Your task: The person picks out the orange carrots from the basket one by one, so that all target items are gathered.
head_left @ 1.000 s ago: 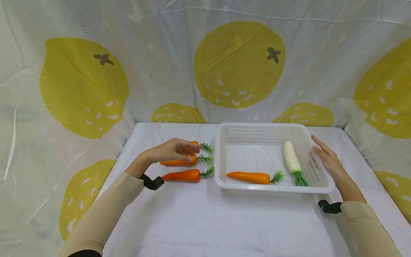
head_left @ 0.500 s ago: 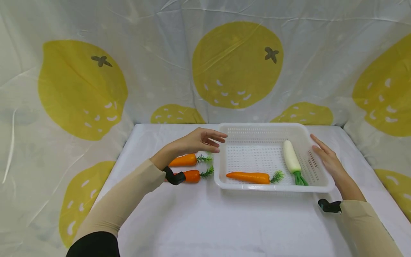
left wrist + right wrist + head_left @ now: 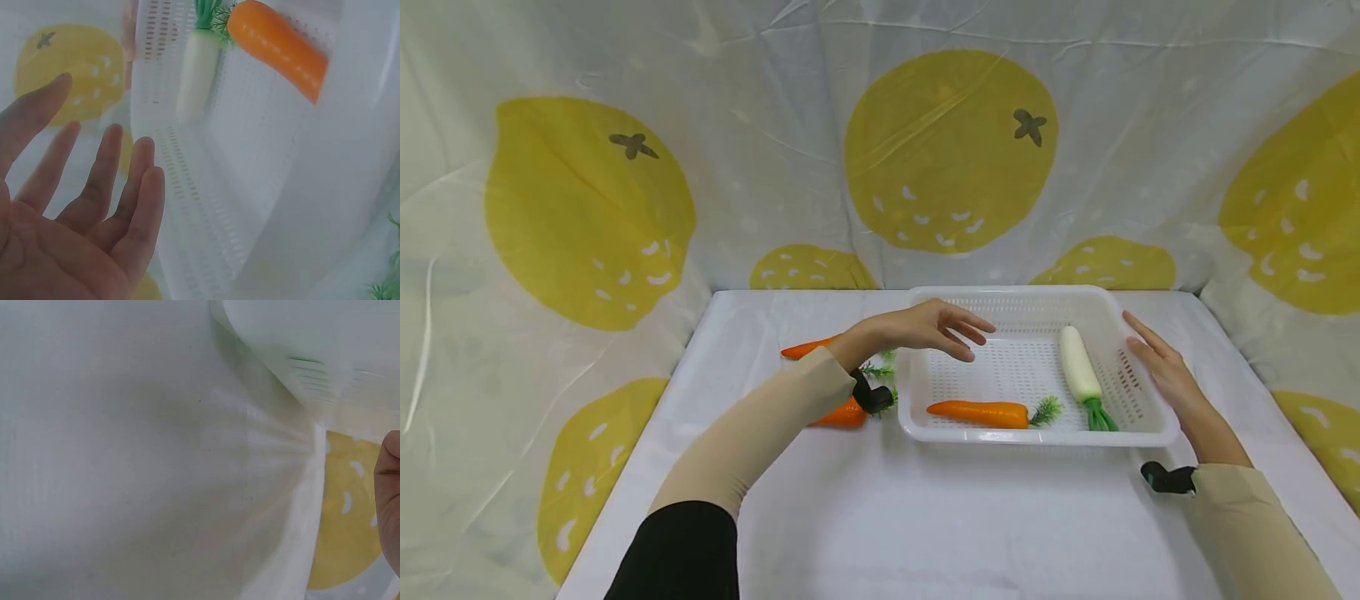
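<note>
My left hand [image 3: 936,325] hovers over the left part of a white perforated plastic basket [image 3: 1037,437], fingers loosely extended and holding nothing; the left wrist view shows its spread fingers and bare palm [image 3: 62,250]. My right hand [image 3: 1172,379] rests at the basket's right rim, with fingers extended along it. Inside the basket lie an orange carrot [image 3: 977,413] along the near side and a white radish [image 3: 1080,367] with green stems at the right. Left of the basket, my left arm partly covers more carrots, including a far one [image 3: 805,348] and a near one [image 3: 846,415].
A white cloth [image 3: 925,517] covers the table. Behind and beside it hangs a pale curtain [image 3: 760,150] printed with large yellow lemons. Black wrist cameras [image 3: 871,393] sit at both cuffs.
My left hand has moved rightward from above the loose carrots to over the basket, its forearm now covering part of them. My right hand stays at the rim; the basket's contents look unchanged.
</note>
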{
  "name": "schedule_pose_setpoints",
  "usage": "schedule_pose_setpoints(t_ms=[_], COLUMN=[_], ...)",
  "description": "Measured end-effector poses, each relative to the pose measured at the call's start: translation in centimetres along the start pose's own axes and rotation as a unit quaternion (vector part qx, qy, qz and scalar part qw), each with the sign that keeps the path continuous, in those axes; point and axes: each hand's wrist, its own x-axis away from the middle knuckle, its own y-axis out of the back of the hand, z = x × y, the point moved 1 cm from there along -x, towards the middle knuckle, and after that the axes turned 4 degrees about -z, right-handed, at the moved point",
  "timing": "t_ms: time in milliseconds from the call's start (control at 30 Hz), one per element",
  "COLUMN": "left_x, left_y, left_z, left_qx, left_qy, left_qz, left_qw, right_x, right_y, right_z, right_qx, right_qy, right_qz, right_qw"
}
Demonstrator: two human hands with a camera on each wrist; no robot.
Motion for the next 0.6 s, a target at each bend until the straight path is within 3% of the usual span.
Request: schedule_pose_setpoints(t_ms=[233, 433, 600], left_x=[-2.7, -4.5, -5.7], left_y=[-0.8, -1.6, -2.3], left_z=[0.8, 1.7, 2.5], left_qx=[0.011, 0.01, 0.011], left_qy=[0.021, 0.072, 0.112], left_qz=[0.031, 0.062, 0.094], left_qw=[0.9992, 0.9954, 0.9892], right_x=[0.0, 0.0, 0.1], right_y=[-0.2, -0.1, -0.1], right_z=[0.2, 0.2, 0.2], right_qx=[0.021, 0.04, 0.013], right_qy=[0.0, 0.005, 0.006], right_qz=[-0.002, -0.009, -0.001], right_qw=[0.9998, 0.9992, 0.9999])
